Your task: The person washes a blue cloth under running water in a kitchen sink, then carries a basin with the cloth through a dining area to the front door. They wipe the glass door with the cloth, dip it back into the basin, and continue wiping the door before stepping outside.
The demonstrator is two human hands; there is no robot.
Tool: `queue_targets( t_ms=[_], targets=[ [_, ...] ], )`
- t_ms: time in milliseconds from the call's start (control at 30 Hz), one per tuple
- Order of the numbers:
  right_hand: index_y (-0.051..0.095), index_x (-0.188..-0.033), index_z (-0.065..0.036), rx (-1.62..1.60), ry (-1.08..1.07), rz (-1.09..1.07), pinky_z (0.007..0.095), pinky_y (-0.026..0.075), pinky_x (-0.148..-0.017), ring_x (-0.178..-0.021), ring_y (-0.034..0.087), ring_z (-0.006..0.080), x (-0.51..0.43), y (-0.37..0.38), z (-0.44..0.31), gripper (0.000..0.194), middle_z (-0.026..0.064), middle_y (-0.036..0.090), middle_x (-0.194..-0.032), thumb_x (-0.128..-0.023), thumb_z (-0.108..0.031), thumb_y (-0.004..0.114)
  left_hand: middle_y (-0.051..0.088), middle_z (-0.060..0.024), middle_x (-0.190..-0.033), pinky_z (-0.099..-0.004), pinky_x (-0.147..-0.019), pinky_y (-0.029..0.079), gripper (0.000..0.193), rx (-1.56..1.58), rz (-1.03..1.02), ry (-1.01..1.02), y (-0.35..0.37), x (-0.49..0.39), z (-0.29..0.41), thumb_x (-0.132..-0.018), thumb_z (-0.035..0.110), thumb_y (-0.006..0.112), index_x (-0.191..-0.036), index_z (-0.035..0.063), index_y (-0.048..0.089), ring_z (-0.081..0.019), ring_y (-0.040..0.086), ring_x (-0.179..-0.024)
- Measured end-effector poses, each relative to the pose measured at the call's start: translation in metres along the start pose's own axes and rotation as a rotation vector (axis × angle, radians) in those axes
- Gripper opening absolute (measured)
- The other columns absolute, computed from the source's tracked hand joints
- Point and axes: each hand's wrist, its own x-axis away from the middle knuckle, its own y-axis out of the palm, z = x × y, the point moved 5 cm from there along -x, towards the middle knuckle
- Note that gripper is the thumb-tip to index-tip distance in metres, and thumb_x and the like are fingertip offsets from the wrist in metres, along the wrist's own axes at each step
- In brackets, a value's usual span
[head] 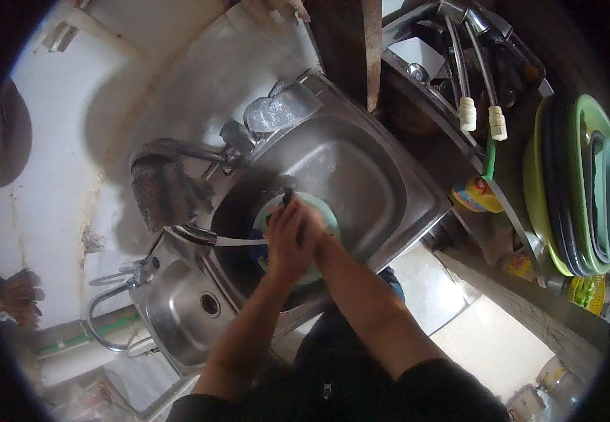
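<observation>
Both my hands are close together over a pale green round bowl or basin [329, 210] in the large stainless steel sink [347, 158]. My left hand [286, 232] and my right hand [310, 224] touch or overlap. A small dark thing [287, 196] shows at the fingertips; what it is and which hand holds it cannot be told. Water [239, 242] runs from a chrome faucet [194, 235] towards my left hand. A blue thing [256, 243] lies by the bowl's left side, partly hidden.
A smaller steel sink [184, 311] with a curved faucet [94, 311] is at lower left. A dark cloth [165, 184] hangs over a faucet behind. A silvery crumpled thing [278, 111] lies on the back rim. Stacked plastic basins [581, 184] stand at right, near a yellow tub [476, 195].
</observation>
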Motion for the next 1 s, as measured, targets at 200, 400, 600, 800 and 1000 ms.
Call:
queue_targets(
  t_ms=[200,400,600,800,1000],
  targets=[
    [0.056,-0.120,-0.008,-0.152,0.334,0.343,0.0399,0.048,-0.091,-0.101,0.058,0.0245,0.023,0.021,-0.014,0.036,0.0094,0.059,-0.115,-0.096,-0.034,0.049,0.056,-0.0198,-0.126,-0.0474,-0.098,0.042,0.039,0.073,-0.070,-0.386,-0.004,-0.014,-0.038,-0.084,0.015,0.061,-0.122,0.0063,0.058,-0.0379,0.054,-0.115],
    [0.054,-0.126,-0.009,-0.356,0.050,0.133,0.0404,0.043,-0.098,-0.107,0.057,0.0250,0.008,0.019,-0.025,0.042,0.0107,0.058,-0.121,-0.097,-0.038,0.045,0.058,-0.0218,-0.123,-0.0419,-0.100,0.041,0.035,0.100,-0.079,-0.116,0.002,0.003,-0.006,-0.092,0.020,0.053,-0.123,0.0048,0.059,-0.0382,0.056,-0.113],
    [0.056,-0.123,-0.012,-0.442,0.324,0.252,0.0376,0.049,-0.091,-0.097,0.060,0.0215,0.011,0.014,0.006,0.043,0.0053,0.062,-0.111,-0.100,-0.043,0.038,0.058,-0.0245,-0.123,-0.0426,-0.104,0.039,0.040,0.236,-0.058,-0.740,0.007,0.002,-0.050,-0.091,0.025,0.055,-0.124,0.0030,0.058,-0.0373,0.053,-0.119],
    [0.059,-0.120,-0.012,-0.008,0.112,0.385,0.0378,0.049,-0.091,-0.101,0.060,0.0227,0.018,0.024,-0.041,0.045,0.0060,0.063,-0.113,-0.100,-0.047,0.039,0.050,-0.0248,-0.133,-0.0444,-0.103,0.040,0.047,0.204,0.014,-0.293,0.003,0.022,-0.023,-0.095,0.028,0.049,-0.137,0.0049,0.047,-0.0409,0.049,-0.123],
    [0.056,-0.122,-0.012,-0.334,0.153,0.375,0.0366,0.047,-0.093,-0.104,0.058,0.0215,0.016,0.041,-0.038,0.045,0.0048,0.061,-0.113,-0.097,-0.048,0.043,0.034,-0.0250,-0.147,-0.0424,-0.111,0.029,0.065,0.016,-0.244,-0.513,0.023,0.006,-0.052,-0.094,0.032,0.053,-0.146,0.0033,0.029,-0.0388,0.034,-0.136]
  ],
)
